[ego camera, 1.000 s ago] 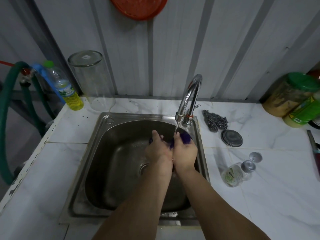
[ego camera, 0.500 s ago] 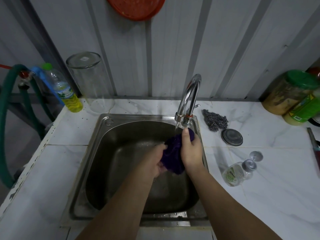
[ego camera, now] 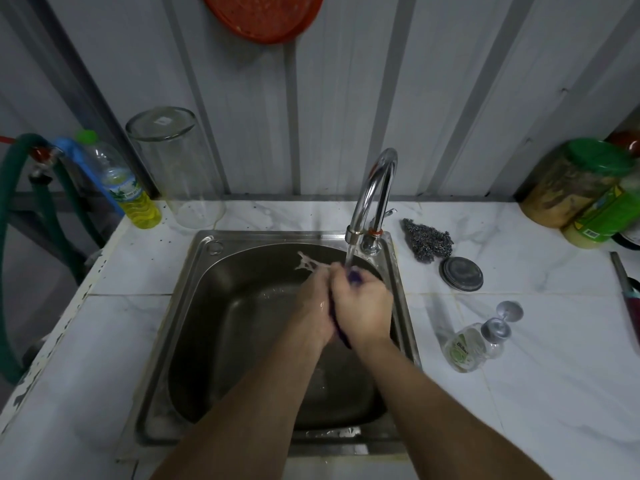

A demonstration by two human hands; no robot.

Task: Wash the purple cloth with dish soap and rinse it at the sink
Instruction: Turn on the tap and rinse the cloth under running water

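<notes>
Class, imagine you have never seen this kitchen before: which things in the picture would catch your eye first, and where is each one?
First, the two hands, left hand and right hand, pressed together around a purple cloth under the running faucet, over the steel sink. Next, the orange-red plate hanging on the wall at the top, and the green-lidded jar at the counter's far right.
</notes>
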